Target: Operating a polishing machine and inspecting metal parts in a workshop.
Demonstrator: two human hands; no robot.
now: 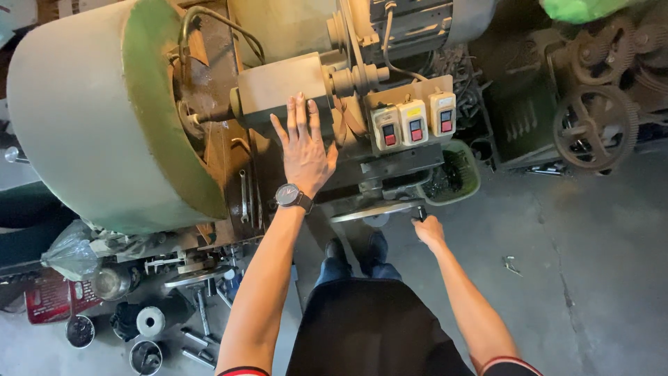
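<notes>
I stand over an old beige machine (285,83) with a large green-rimmed flywheel guard (90,111). My left hand (304,150), a dark watch on its wrist, lies flat with fingers spread against the machine's side. My right hand (428,230) is closed around the dark grip of a flat metal lever (376,210) that sticks out low from the machine. Three cream switch boxes (415,124) with red and black buttons sit on a board just right of my left hand.
A green bin (465,182) holding dark scrap stands beside the lever. Rusty geared machinery (598,118) fills the upper right. Tools, tins, a tape roll (150,321) and a plastic bag (69,254) crowd the lower left. Grey concrete floor (577,278) stretches right.
</notes>
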